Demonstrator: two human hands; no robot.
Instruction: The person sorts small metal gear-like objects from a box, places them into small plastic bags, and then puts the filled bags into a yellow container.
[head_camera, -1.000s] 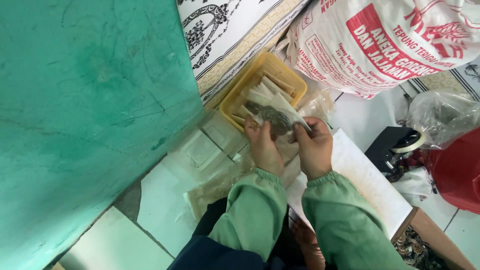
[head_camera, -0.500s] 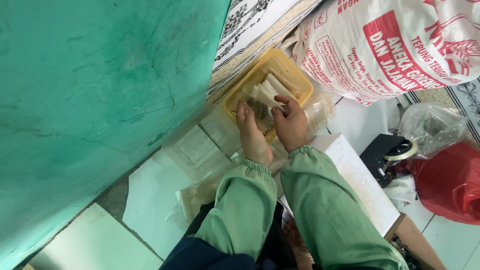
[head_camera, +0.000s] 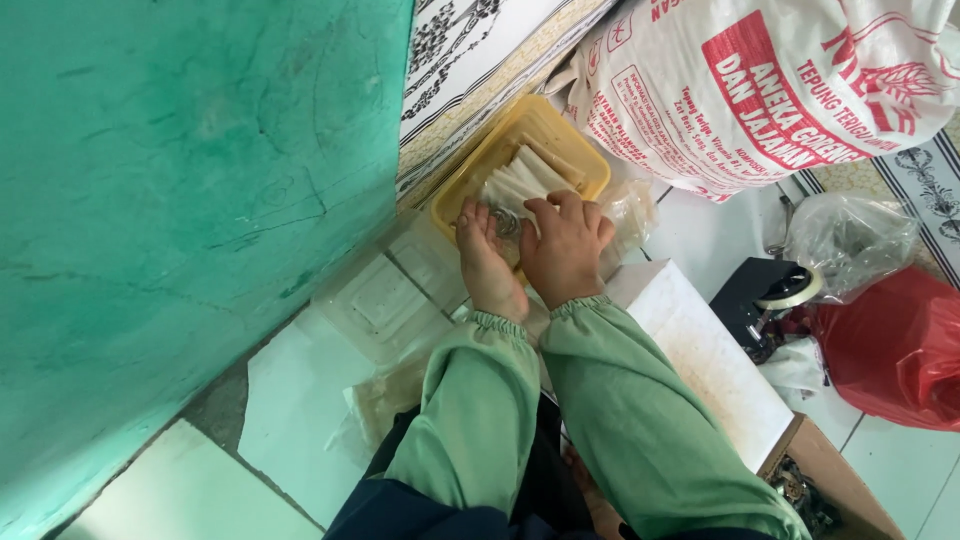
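Note:
A yellow plastic tub (head_camera: 476, 183) sits on the white tiled floor against the wall, with several thin pale wrapper sheets (head_camera: 530, 172) stacked inside. Both my hands are at its near edge. My left hand (head_camera: 487, 262) cups a filled wrapper (head_camera: 503, 222) with a dark filling. My right hand (head_camera: 563, 246) lies palm down over the same wrapper, fingers curled on it. Both arms wear light green sleeves.
A green wall (head_camera: 180, 200) fills the left. A large white sack with red print (head_camera: 770, 90) stands behind the tub. A white board (head_camera: 700, 360), a tape roll (head_camera: 790, 290), a clear bag (head_camera: 850, 240), a red bag (head_camera: 900, 350) and a clear lid (head_camera: 385, 300) lie around.
The hands have lowered from above the tub to its near edge, and the right hand now covers the wrapper. The view has shifted, so the tub sits higher in it.

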